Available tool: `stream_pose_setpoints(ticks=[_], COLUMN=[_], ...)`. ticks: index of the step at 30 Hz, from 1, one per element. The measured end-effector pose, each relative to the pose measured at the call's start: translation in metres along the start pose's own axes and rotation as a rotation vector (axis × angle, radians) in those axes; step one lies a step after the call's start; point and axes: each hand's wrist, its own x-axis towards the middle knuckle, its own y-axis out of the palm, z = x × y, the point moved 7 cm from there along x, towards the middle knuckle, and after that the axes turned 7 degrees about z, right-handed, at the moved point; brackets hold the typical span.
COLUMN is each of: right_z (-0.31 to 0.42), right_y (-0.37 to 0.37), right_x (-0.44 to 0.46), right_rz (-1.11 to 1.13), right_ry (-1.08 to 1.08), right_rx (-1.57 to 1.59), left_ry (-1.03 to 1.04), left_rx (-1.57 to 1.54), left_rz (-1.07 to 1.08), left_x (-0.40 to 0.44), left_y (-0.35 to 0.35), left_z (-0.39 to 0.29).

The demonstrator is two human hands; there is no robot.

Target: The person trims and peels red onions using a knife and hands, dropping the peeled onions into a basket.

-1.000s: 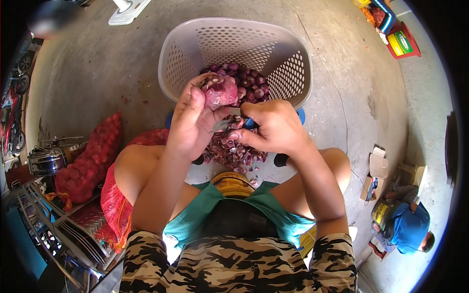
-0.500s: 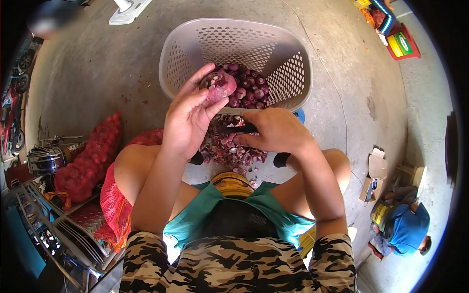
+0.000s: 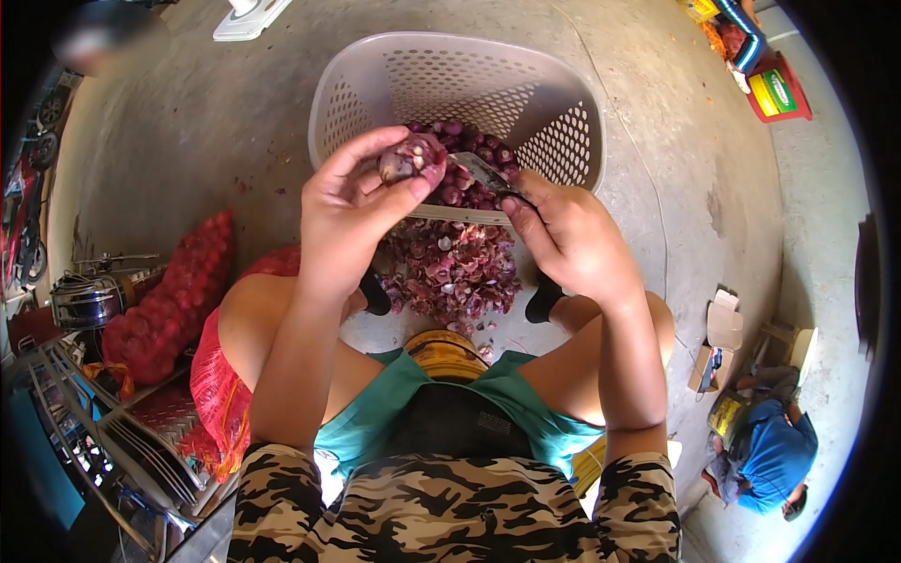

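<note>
My left hand [image 3: 352, 192] is closed around a large red onion [image 3: 411, 161], held up over the near rim of a grey plastic basket [image 3: 357, 113]. The onion's root end faces up and some of its skin looks loose. In my right hand [image 3: 574, 230] is a knife [image 3: 483, 173] with a dark handle, its blade pointing left toward the onion; whether it touches is hard to tell. Peeled purple onions [image 3: 488, 150] lie inside the basket. Under the hands, a heap of onion skins [image 3: 450, 267] covers the floor between my feet.
Red mesh sacks of onions [image 3: 178, 300] lean at the left, beside a metal rack [image 3: 131, 450]. A cardboard box [image 3: 718, 347] stands on the right, near a seated person in blue [image 3: 777, 450]. A red tub [image 3: 779, 89] is at the far right.
My right hand has risen from over the skins to the basket rim, bringing the knife to the onion. My left hand has turned the onion so its root end shows.
</note>
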Motion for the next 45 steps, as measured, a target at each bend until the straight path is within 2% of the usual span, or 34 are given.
stream_pose_setpoints(ticks=[7, 13, 22, 28, 34, 37, 40, 45], right_z=[0.002, 0.004, 0.01, 0.012, 0.012, 0.01, 0.009, 0.009], right_y=[0.002, 0.011, 0.022, 0.042, 0.046, 0.051, 0.056, 0.055], right_x=[0.002, 0.0, 0.0, 0.0, 0.003, 0.004, 0.004, 0.004], right_rz=[-0.007, -0.015, -0.086, -0.078, -0.083, -0.086, -0.079, -0.094], right_ry=[-0.002, -0.033, 0.004, -0.015, -0.006, -0.012, 0.002, 0.011], right_rx=[-0.042, 0.008, 0.016, 0.033, 0.063, 0.068, 0.079, 0.09], left_ry=[0.035, 0.019, -0.17, -0.179, -0.183, -0.175, -0.139, -0.138], left_rx=[0.044, -0.27, -0.552, -0.817, -0.81, -0.884, -1.085, -1.082], left_rz=[0.061, 0.011, -0.051, 0.003, -0.008, 0.034, 0.135, 0.082], left_x=[-0.001, 0.0, -0.004, -0.006, -0.006, -0.007, -0.01, -0.009], left_y=[0.008, -0.002, -0.007, -0.005, 0.001, 0.004, 0.012, 0.013], left_z=[0.0, 0.013, 0.031, 0.034, 0.03, 0.033, 0.032, 0.035])
